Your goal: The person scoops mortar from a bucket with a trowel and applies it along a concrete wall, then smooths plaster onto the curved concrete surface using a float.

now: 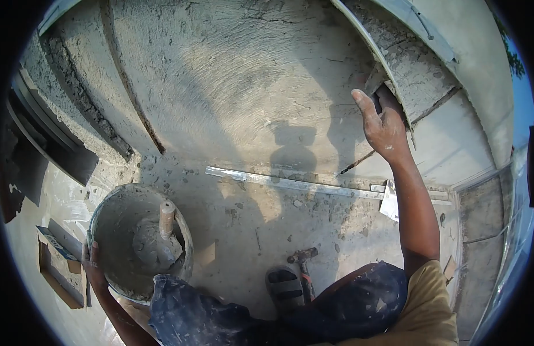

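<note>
On the left, my left hand [94,266] grips the outer rim of a round bucket [189,233], which has grey wet mortar [145,245] at the bottom. A trowel with a worn wooden handle [167,218] stands in the mortar. My right hand [387,128] is raised at the wall with its thumb up, closed around the dark handle of a small trowel, whose metal blade [375,78] points up beside a long curved strip [368,39]. The fingers are mostly hidden behind the palm.
A rough plastered wall [238,75] rises ahead. A long metal straightedge [295,183] lies along its foot, near a white piece [389,202]. A hammer [304,262] lies by my sandalled foot [285,285]. An open cardboard box [59,277] sits left of the bucket.
</note>
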`<action>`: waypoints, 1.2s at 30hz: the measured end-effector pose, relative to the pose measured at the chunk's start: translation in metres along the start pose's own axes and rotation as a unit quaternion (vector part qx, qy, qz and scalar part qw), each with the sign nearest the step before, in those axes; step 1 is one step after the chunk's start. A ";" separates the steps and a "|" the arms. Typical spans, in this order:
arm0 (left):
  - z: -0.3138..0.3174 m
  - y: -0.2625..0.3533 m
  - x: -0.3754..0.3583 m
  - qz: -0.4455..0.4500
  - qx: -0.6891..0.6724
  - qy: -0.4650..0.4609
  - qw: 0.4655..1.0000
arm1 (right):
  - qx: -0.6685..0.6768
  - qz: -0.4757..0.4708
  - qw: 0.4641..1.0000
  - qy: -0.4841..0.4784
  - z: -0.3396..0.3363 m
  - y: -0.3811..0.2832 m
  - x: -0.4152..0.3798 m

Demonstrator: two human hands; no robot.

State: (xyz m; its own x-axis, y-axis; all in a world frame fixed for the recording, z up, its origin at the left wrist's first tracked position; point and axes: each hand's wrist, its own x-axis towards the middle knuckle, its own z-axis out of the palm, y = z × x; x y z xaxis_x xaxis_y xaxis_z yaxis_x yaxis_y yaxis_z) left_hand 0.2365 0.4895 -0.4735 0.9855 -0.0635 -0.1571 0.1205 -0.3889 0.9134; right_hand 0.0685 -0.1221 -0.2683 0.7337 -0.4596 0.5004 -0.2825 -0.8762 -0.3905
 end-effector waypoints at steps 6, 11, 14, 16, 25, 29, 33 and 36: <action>0.005 -0.006 0.000 0.017 -0.032 0.031 0.999 | -0.027 -0.005 0.999 0.041 -0.021 0.049 -0.015; 0.000 -0.011 0.002 0.020 0.006 0.025 0.999 | 0.007 0.040 0.999 0.028 -0.045 0.073 -0.026; 0.004 -0.007 0.000 0.028 -0.002 0.013 1.000 | 0.014 0.024 0.999 0.044 -0.057 0.090 -0.032; 0.006 -0.004 -0.002 0.035 -0.005 0.010 0.999 | 0.009 0.044 0.998 0.043 -0.068 0.103 -0.038; 0.006 -0.004 -0.002 0.013 0.005 0.021 1.000 | -0.027 0.070 0.994 0.079 -0.091 0.138 -0.074; -0.001 -0.013 0.003 0.007 0.007 0.033 0.999 | 0.001 0.066 0.995 0.076 -0.081 0.149 -0.116; -0.002 -0.021 0.006 0.001 0.006 0.036 0.999 | -0.139 -0.030 0.988 -0.058 -0.056 0.130 -0.152; -0.009 -0.032 0.013 0.003 0.006 0.035 0.999 | -0.100 -0.060 0.989 -0.088 -0.017 0.077 -0.144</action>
State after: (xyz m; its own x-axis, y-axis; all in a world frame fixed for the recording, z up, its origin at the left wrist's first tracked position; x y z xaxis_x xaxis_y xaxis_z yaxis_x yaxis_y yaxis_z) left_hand 0.2466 0.5098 -0.5014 0.9922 -0.0027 -0.1243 0.1129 -0.3999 0.9096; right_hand -0.0694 -0.1255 -0.3571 0.8606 -0.3344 0.3841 -0.2917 -0.9419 -0.1666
